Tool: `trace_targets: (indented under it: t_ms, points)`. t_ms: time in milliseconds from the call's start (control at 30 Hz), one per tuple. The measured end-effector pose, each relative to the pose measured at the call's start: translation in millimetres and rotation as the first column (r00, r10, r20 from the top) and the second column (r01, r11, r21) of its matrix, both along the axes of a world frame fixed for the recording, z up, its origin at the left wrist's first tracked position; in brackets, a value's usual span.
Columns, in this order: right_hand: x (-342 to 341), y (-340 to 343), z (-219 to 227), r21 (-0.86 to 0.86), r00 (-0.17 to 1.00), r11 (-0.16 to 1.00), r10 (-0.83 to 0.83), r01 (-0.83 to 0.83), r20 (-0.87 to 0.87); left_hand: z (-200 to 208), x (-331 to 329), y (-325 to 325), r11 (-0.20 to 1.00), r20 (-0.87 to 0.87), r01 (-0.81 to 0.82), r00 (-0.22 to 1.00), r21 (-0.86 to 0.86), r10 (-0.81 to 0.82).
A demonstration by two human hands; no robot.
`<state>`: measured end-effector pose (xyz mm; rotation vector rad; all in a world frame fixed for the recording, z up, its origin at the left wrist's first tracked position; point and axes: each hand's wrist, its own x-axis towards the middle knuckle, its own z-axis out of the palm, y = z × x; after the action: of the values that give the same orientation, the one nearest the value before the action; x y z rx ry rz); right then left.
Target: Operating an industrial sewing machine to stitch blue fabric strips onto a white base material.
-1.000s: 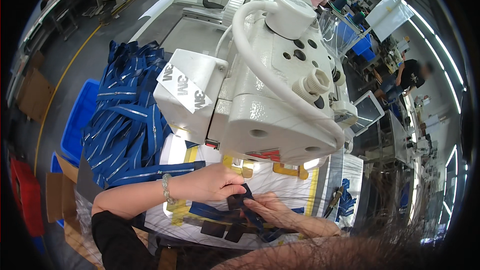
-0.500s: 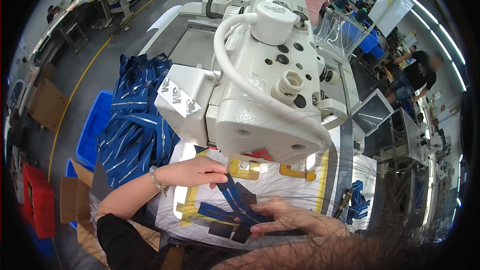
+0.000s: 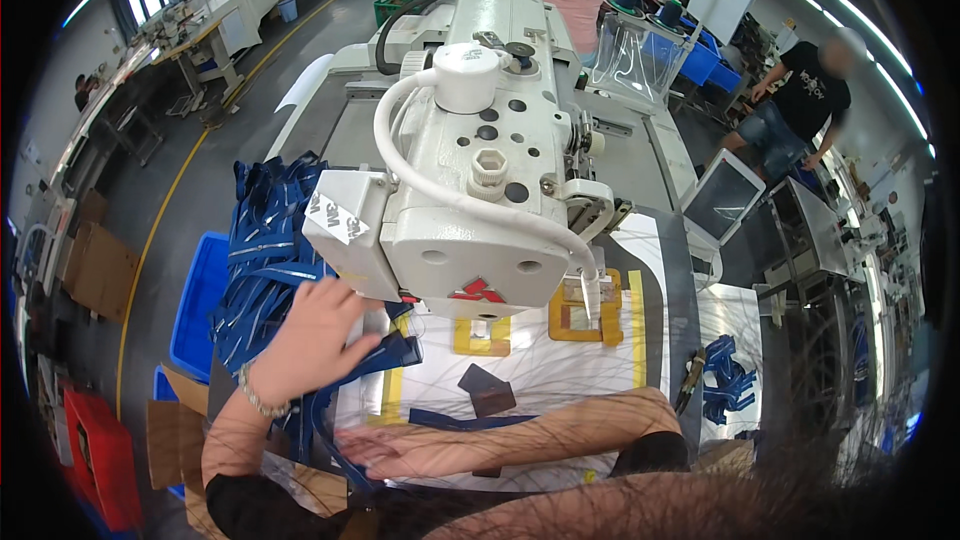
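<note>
My left hand (image 3: 315, 345) is over the heap of blue zipper strips (image 3: 265, 250), its fingers apart and the thumb stretched out beside several strip ends (image 3: 395, 352). Lower down, my right hand (image 3: 385, 450) reaches across to the left, fingertips by a hanging blue zipper strip (image 3: 325, 435). Blur hides whether it grips that strip. Another blue strip (image 3: 460, 421) lies on the white work sheet (image 3: 550, 380), partly behind my right forearm. Dark flat patches (image 3: 488, 392) rest on the sheet, in front of the white sewing machine head (image 3: 470, 250).
Yellow-edged frames (image 3: 585, 315) sit under the machine. Blue bins (image 3: 198, 305) and an open cardboard box (image 3: 178, 430) stand at left. To the right are a small blue strip pile (image 3: 727, 380) and a tilted screen (image 3: 725, 198). A person in black (image 3: 800, 100) is beyond.
Both hands have moved left, away from the blue strip they held over the sheet. My left hand is now at the heap; my right arm crosses the sheet. The view has shifted.
</note>
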<state>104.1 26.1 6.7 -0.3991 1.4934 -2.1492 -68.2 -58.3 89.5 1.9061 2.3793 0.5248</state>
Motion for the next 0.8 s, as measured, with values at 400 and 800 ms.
trace_targets:
  t_ms: [400, 800]
  points:
    - [77.0, 142.6, 36.4, 0.792, 0.819, 0.237, -0.287, 0.563, -0.497, -56.3, -5.2, -81.8, 0.925, -0.419, -0.379, 0.835, 0.033, 0.357]
    - [77.2, 139.3, 25.4, 0.724, 0.909, 0.566, -0.356, 0.394, -0.217, -6.7, 49.4, -39.6, 0.998, -0.094, -0.061, 0.994, 0.024, 0.063]
